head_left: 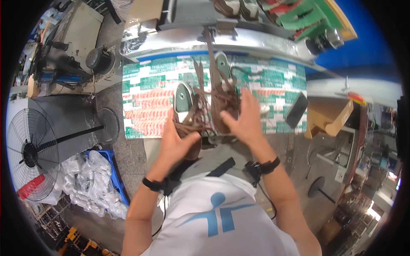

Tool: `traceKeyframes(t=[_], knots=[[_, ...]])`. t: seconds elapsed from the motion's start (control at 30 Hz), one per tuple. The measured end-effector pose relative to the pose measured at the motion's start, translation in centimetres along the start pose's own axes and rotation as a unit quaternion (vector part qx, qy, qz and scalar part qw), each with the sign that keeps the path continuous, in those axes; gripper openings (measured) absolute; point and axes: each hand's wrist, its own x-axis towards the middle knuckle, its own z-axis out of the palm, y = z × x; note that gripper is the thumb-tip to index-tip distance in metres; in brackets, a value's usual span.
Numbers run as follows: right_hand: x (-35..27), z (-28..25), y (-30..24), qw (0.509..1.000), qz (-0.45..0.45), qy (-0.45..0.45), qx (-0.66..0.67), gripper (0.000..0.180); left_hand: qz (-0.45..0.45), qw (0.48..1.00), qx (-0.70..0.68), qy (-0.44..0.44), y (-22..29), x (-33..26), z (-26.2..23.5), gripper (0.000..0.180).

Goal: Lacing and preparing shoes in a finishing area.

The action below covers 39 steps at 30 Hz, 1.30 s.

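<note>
Two brown lace-up shoes lie side by side, their toes toward me. The left shoe (184, 99) shows a green insole in a pale collar, and long brown laces (200, 115) tangle over its front. My left hand (174, 143) lies along its outer side, fingers stretched and thumb apart over the toe end. Slightly farther off, the right shoe (222, 64) also has a green insole and loose laces. At its right side is my right hand (247, 121), fingers extended, thumb spread toward its brown front. Neither hand is closed; whether they press on the shoes is unclear.
Green, white and red printed wrapping covers the worktop (145, 91). A dark phone (297, 110) lies at its right, beside a cardboard box (331, 115). Behind runs a metal-edged conveyor (179, 42) carrying more shoes (235, 7). A fan (30, 153) stands left.
</note>
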Motion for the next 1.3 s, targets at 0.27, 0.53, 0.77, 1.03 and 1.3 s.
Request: traceKeyframes(t=[0.27, 0.53, 0.77, 1.03, 1.3], knots=[[2.3, 3.9, -1.6, 0.993, 0.089, 0.004, 0.08, 0.072, 0.025, 0.991, -0.047, 0.121, -0.9, 0.9, 1.0, 0.099], [13.3, 1.1, -7.7, 0.838, 0.093, -0.17, 0.511, 0.082, -0.051, 0.893, -0.438, 0.087, 3.1, 4.4, -7.8, 0.045], [36.6, 7.7, -15.4, 0.96, -0.088, -0.173, 0.2, 0.076, 0.035, 0.886, -0.43, 0.17, 6.5, 16.7, -15.4, 0.047], [44.7, 13.2, -14.7, 0.969, -0.137, -0.075, 0.193, 0.066, -0.04, 0.904, -0.294, 0.306, 2.8, 32.0, -15.0, 0.076], [30.6, 8.8, -10.5, 0.949, -0.266, 0.033, 0.165, 0.035, -0.034, 0.911, -0.279, 0.302, 4.4, 36.1, -14.9, 0.088]])
